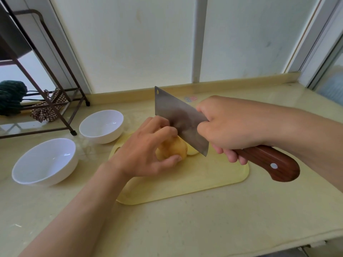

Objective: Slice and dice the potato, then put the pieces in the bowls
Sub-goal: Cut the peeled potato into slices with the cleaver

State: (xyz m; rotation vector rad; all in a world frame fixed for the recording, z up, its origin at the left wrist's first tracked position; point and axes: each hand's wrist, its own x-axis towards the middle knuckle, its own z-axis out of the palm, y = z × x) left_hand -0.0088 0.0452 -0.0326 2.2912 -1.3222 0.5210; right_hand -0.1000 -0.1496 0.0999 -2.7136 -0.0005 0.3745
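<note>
Small red-and-blue sticker (190, 98) is sitting on the counter (185, 229) near the back edge; too blurred to read. L hand (146, 147) is gripping the potato (174, 148) on the yellow cutting board (185, 182), fingers curling over the top, thumb pressing its near side. R hand (228, 125) is wrapping round the cleaver (178, 115) where the blade meets the brown wood handle (269, 162). Blade is tilting, w/ its lower corner sitting just right of the potato. A pale slice (193, 152) is lying flat on the board beside the potato, partly hidden by the blade, which is also covering some L fingertips. Two white bowls are standing left of the board: far bowl (104, 138) just off its back-left corner, near bowl (65, 173) further left. Behind them a dark metal rack (55, 101) is holding a patterned cloth (48, 110) & a dark green bundle (11, 97).
</note>
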